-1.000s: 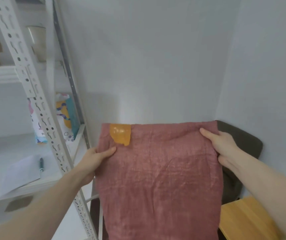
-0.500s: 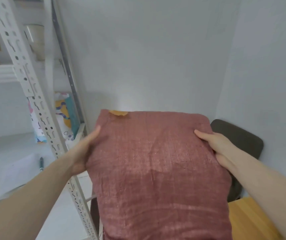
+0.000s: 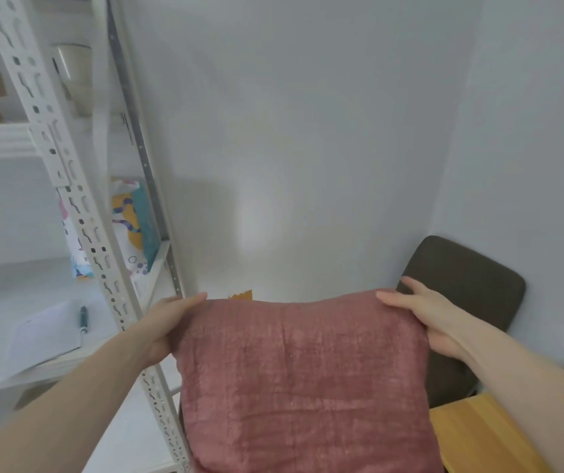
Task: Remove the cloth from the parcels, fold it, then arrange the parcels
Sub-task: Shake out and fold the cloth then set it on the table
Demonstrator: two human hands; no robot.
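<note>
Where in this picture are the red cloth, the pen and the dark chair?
red cloth (image 3: 304, 377): head view, middle of its front face.
pen (image 3: 84, 319): head view, middle of its barrel, on the shelf.
dark chair (image 3: 464, 278): head view, upper part of its backrest.

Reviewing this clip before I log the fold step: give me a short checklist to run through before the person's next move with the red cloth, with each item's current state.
1. Left hand holds the cloth's top left corner: ok.
2. Right hand holds the top right corner: ok.
3. Top edge stretched roughly level between the hands: ok.
4. Cloth is off the parcels: cannot tell, no parcels are in view.
5. Lower edge hangs free: cannot tell, it runs out of frame.
6. Cloth stays off the shelf upright by the left hand: cannot tell, they overlap in this view.
</note>
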